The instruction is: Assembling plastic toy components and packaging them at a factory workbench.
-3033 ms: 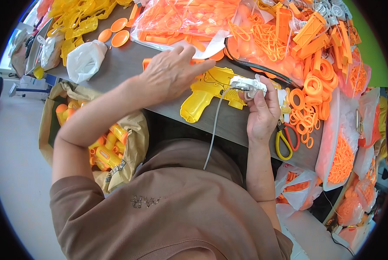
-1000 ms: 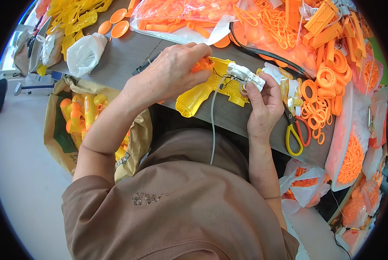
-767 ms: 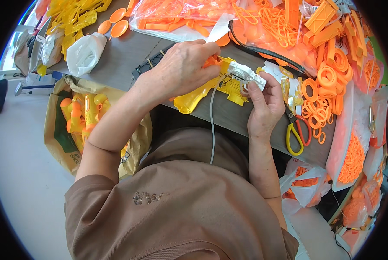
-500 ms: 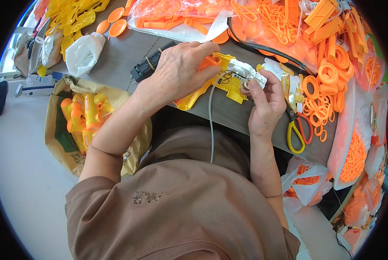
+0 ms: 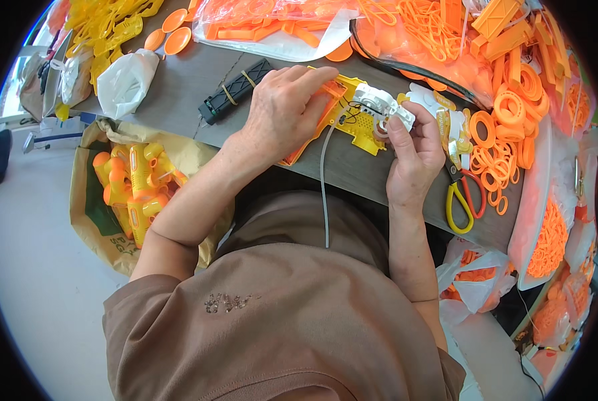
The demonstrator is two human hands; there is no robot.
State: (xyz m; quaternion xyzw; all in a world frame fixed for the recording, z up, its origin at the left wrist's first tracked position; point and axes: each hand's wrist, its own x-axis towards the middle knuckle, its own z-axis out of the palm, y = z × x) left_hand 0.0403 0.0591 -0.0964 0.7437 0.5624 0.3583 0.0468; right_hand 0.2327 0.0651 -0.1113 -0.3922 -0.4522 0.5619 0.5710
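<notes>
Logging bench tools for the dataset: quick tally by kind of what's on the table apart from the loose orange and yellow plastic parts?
Scissors, yellow and red handles: 1
Black block with rubber bands: 1
White plastic bag, tied: 1
White module in the right hand: 1
Total: 4

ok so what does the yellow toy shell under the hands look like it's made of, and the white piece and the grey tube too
Yellow shell: apparently moulded hard plastic, smooth and slightly glossy, with crisp edges and small holes. White piece in the right hand: likely plastic too, with small moulded details. Grey tube: seemingly soft plastic or rubber, since it hangs limply off the table edge.
</notes>
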